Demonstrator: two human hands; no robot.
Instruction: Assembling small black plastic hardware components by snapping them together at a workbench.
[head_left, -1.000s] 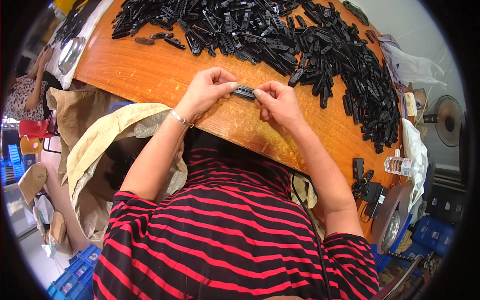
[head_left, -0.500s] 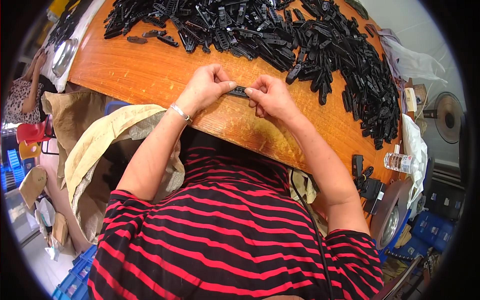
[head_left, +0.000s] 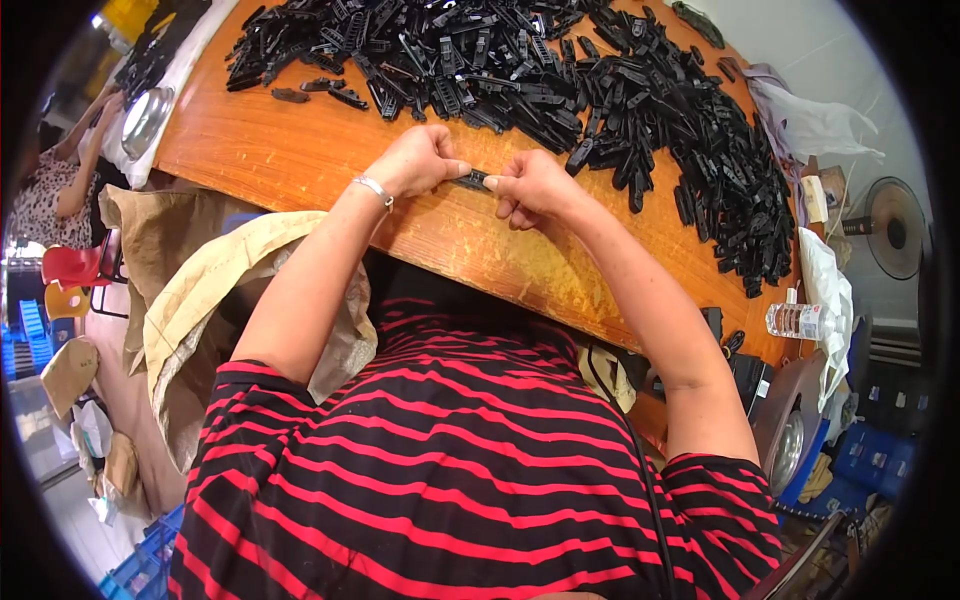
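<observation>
Between my two hands is a small, narrow black plastic part (head_left: 473, 180), held level just above the worn wooden table (head_left: 440, 235). My left hand (head_left: 418, 163) pinches its left end with thumb and fingers. At the other end, the thumb and curled fingers of my right hand (head_left: 535, 188) grip it. My fingers cover both ends, so only its middle shows. A large heap of similar black plastic parts (head_left: 470, 60) spreads over the far side of the table and curves down the right. A few loose pieces (head_left: 290, 95) lie apart at the heap's left.
An open tan sack (head_left: 215, 265) hangs by the table's left edge. On the right are a clear bottle (head_left: 795, 320), a white plastic bag (head_left: 825, 290), black adapters with cables (head_left: 745, 375) and a fan (head_left: 893, 228). Another person (head_left: 60, 190) sits at the far left beside a round metal dish (head_left: 147, 122).
The view has shifted slightly. Both hands still hold the black part in nearly the same place, with only small movements of the fingers.
</observation>
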